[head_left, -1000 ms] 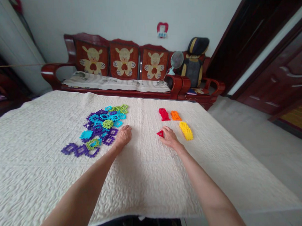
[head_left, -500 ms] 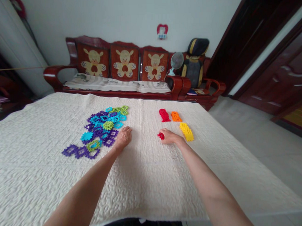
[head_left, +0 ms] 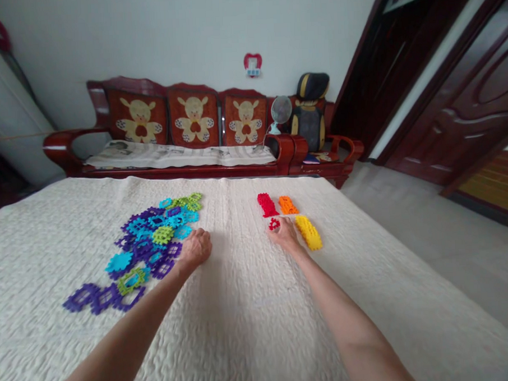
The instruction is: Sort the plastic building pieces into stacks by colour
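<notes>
My right hand (head_left: 285, 234) is closed on a small red plastic piece (head_left: 274, 224), held just in front of a red stack (head_left: 267, 204). An orange stack (head_left: 288, 205) lies beside the red one, and a yellow stack (head_left: 308, 232) lies right of my hand. My left hand (head_left: 195, 247) rests as a loose fist on the cream quilt (head_left: 242, 303), touching the near edge of a loose pile of purple, blue and green interlocking pieces (head_left: 150, 240). Nothing shows in the left fist.
A dark red wooden bench (head_left: 180, 151) with bear cushions stands behind the quilted surface, with a small fan (head_left: 279, 111) and a backpack (head_left: 308, 118) at its right end. Dark wooden doors (head_left: 456, 108) stand at the right. Grey floor lies right of the quilt.
My right hand has carried the red piece away from me, up toward the red stack. The camera has tilted and shifted, so everything sits lower and more to the left. My left hand stays by the pile.
</notes>
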The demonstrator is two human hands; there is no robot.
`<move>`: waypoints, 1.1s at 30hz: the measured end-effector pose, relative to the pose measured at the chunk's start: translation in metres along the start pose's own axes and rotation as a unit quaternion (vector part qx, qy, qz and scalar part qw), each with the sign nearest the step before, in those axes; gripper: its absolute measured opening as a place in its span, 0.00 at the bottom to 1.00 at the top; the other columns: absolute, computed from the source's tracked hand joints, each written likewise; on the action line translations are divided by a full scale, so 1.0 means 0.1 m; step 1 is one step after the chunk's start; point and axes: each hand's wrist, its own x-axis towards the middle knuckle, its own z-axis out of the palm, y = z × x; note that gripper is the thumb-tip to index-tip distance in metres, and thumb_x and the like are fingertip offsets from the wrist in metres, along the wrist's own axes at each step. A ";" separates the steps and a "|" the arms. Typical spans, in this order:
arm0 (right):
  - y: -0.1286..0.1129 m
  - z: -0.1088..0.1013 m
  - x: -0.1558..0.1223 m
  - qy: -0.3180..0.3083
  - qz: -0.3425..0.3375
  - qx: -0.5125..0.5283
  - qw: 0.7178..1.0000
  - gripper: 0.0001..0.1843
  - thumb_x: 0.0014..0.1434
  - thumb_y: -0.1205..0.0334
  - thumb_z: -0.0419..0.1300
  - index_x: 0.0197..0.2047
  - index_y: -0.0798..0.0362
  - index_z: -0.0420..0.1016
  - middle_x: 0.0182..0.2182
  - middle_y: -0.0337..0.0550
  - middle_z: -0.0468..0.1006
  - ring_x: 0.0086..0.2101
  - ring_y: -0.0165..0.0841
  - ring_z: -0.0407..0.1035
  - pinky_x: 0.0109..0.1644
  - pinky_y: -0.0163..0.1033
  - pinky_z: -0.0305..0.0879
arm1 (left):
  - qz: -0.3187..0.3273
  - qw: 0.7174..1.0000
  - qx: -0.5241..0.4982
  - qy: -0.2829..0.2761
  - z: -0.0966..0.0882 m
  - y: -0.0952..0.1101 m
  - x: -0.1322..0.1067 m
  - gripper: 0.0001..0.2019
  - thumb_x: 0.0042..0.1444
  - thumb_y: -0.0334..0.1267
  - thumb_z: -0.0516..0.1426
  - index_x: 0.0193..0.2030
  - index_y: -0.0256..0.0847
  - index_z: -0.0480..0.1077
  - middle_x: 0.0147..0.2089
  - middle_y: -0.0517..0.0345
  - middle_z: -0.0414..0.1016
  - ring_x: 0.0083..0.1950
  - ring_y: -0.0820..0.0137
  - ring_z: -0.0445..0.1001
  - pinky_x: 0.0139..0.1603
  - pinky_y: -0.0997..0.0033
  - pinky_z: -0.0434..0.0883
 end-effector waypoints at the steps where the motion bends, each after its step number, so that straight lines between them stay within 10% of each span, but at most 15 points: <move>1: 0.00 0.05 0.07 0.019 0.012 0.001 1.000 0.24 0.52 0.55 0.63 0.51 0.55 0.72 0.47 0.51 0.75 0.50 0.43 0.68 0.58 0.47 0.63 | -0.011 1.000 0.008 0.002 -0.02 0.01 0.04 0.09 0.62 0.33 0.50 0.33 0.40 0.69 0.37 0.45 0.73 0.44 0.57 0.72 0.50 0.54 0.72; 19: -0.03 0.41 0.42 0.090 0.087 0.003 0.992 0.35 0.52 0.50 0.63 0.60 0.57 0.63 0.54 0.58 0.66 0.54 0.50 0.62 0.58 0.52 0.60 | -0.054 0.998 0.035 0.023 -0.12 0.11 0.08 0.12 0.65 0.35 0.49 0.32 0.41 0.71 0.39 0.49 0.73 0.44 0.60 0.71 0.44 0.62 0.69; 33: -0.15 0.44 -0.23 0.063 -0.029 -0.014 0.997 0.34 0.55 0.58 0.54 0.63 0.64 0.60 0.59 0.66 0.63 0.61 0.50 0.56 0.64 0.51 0.54 | -0.069 0.995 0.007 -0.066 -0.22 0.17 0.11 0.14 0.66 0.33 0.46 0.42 0.36 0.73 0.45 0.42 0.73 0.51 0.58 0.70 0.55 0.57 0.68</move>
